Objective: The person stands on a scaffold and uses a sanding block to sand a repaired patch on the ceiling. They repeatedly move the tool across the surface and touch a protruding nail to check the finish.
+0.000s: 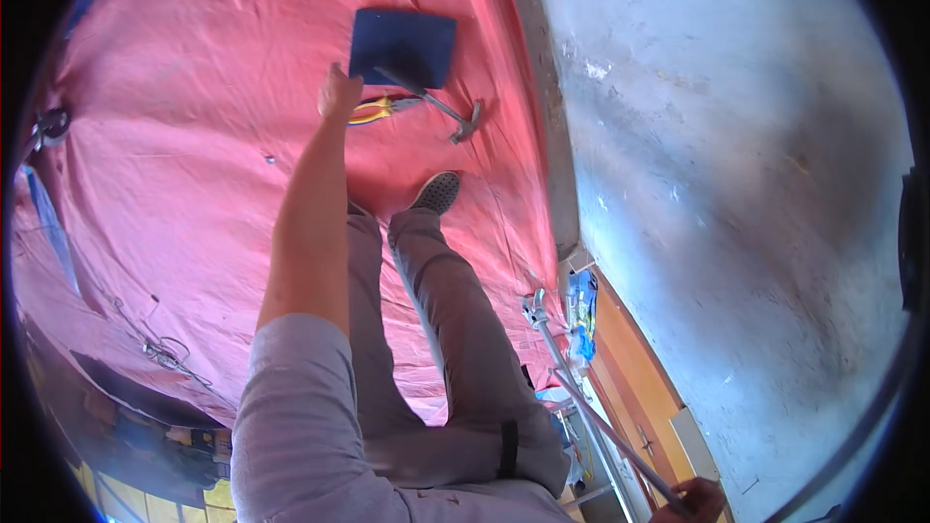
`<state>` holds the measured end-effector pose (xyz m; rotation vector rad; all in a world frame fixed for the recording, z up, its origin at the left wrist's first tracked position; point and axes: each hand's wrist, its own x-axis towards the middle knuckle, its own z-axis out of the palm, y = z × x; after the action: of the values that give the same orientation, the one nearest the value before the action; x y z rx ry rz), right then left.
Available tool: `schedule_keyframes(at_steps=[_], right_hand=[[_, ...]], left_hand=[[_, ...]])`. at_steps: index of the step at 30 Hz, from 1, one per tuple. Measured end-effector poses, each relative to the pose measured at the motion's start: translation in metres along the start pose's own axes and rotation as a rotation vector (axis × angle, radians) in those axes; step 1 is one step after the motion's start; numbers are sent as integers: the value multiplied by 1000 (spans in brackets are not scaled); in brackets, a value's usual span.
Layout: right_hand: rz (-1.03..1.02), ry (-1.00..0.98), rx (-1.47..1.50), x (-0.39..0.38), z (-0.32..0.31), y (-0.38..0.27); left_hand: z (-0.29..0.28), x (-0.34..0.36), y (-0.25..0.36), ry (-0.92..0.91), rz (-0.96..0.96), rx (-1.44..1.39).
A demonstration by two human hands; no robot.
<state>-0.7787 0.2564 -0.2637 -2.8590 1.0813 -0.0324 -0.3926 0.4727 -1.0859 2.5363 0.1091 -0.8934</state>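
My left hand reaches forward over the red cloth, its fingers looking closed. They overlap the near left corner of a dark blue square sheet, and I cannot tell whether they grip it. A claw hammer lies with its dark handle across the sheet and its head on the cloth. Beside it are pliers with yellow and red handles. At the lower right edge my right hand, partly cut off, is closed round a thin brownish rod.
Wrinkled red cloth spreads under my feet, bordered by a worn pale blue wall. A silver metal pole leans near a blue packet and an orange-brown wooden panel. Thin wire lies at left.
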Motion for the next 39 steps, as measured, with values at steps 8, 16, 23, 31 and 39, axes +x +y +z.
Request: schedule_keyframes(at_steps=[8,16,23,31,39], right_hand=[[919,-1,440,-57,-73,41],[166,-2,7,0,6,-11],[565,13,984,-17,22,0],[445,-7,489,-8,6,-30],[622,-67,115,-48,-78,-94]], left_hand=[[4,51,6,168,-43,83],[-103,-44,59,-152,141,91],[-245,-145,52,18,409,77],[-429,-204,-20,-107,63,363],[-532,-364,112,-365,520,418]])
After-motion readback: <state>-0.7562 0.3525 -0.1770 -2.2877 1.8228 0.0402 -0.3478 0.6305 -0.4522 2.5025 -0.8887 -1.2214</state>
